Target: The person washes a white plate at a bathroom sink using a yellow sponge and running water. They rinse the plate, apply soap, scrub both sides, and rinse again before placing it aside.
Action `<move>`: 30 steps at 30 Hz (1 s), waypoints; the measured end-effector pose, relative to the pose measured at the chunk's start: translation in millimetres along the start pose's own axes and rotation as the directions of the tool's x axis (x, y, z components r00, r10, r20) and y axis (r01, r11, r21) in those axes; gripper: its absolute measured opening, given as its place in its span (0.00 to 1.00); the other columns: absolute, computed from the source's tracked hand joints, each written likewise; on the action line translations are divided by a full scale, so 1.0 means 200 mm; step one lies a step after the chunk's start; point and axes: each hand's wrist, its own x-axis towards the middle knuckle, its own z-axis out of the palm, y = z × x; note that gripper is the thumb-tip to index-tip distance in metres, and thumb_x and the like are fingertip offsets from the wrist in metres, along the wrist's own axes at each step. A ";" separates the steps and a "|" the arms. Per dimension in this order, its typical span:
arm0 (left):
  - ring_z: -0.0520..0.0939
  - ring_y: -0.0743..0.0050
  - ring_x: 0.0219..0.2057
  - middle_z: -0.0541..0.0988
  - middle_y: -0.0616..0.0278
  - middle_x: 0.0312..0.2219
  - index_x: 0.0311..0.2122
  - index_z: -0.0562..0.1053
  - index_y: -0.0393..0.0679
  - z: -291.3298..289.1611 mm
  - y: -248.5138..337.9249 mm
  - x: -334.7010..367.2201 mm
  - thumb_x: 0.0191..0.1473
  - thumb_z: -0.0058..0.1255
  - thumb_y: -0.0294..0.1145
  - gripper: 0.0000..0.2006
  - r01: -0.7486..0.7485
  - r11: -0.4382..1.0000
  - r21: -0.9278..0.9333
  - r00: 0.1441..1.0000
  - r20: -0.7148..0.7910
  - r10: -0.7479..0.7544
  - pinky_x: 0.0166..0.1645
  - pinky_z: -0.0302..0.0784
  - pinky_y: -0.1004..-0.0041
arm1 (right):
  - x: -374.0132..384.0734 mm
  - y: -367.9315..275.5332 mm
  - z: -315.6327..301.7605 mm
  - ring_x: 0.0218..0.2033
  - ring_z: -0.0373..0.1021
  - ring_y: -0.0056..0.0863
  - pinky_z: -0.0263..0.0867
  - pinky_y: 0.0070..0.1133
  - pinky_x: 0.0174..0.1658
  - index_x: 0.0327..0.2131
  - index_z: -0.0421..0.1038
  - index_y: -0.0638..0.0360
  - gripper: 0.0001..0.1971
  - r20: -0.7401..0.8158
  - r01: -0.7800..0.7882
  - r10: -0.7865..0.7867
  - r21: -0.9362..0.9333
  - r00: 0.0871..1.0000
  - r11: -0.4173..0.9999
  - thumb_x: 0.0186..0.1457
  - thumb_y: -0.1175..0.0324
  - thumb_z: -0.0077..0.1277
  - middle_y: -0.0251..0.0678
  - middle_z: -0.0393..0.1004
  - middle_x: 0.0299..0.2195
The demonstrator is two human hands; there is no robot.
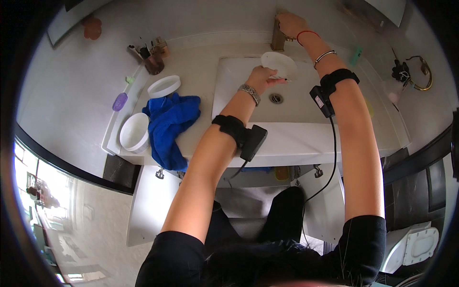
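Observation:
My left hand (263, 79) grips the near left edge of a white round shallow dish (279, 63), holding it tilted over the sink (229, 91), just in front of the faucet. Its thumb and fingers close on the rim. At the back wall, my right hand (292, 25) is closed on the top of the brass-coloured faucet (277, 39); the fingers partly hide the handle. No running water can be made out. Left of the sink, a blue towel (173, 119) lies crumpled on the counter, beside a white round container (135, 133) and a shallow white round piece (164, 86).
A brown cup (154, 63) with brushes stands in the back left corner. A purple oval item (120, 102) lies at the left edge. Cabinet doors (152, 205) hang open below the counter. A cable (330, 167) trails from my right forearm. A toilet (411, 246) stands at lower right.

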 end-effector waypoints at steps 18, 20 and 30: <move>0.76 0.39 0.43 0.66 0.35 0.47 0.52 0.56 0.28 0.05 -0.03 -0.01 0.58 0.44 0.25 0.20 0.039 0.999 0.016 0.999 0.000 -0.039 0.44 0.82 0.66 | 0.27 0.16 0.17 0.48 0.68 0.41 0.64 0.35 0.51 0.45 0.72 0.56 0.16 -0.135 0.094 -0.083 0.075 0.987 0.993 0.53 0.65 0.44 0.42 0.73 0.44; 0.75 0.39 0.44 0.65 0.34 0.47 0.52 0.56 0.28 0.05 -0.02 -0.01 0.58 0.44 0.25 0.20 0.043 0.999 0.015 0.999 -0.012 -0.043 0.44 0.82 0.67 | 0.28 0.16 0.17 0.48 0.68 0.42 0.63 0.36 0.51 0.46 0.71 0.54 0.17 -0.148 0.111 -0.101 0.060 0.984 0.992 0.53 0.63 0.45 0.42 0.73 0.44; 0.72 0.33 0.46 0.61 0.30 0.47 0.50 0.50 0.20 0.03 0.00 0.01 0.60 0.37 0.23 0.19 0.099 0.986 -0.135 0.994 -0.031 -0.104 0.48 0.80 0.66 | -0.51 0.34 0.14 0.45 0.66 0.30 0.64 0.21 0.45 0.51 0.62 0.57 0.19 0.566 -0.575 0.229 0.818 0.792 -0.033 0.59 0.60 0.46 0.36 0.68 0.46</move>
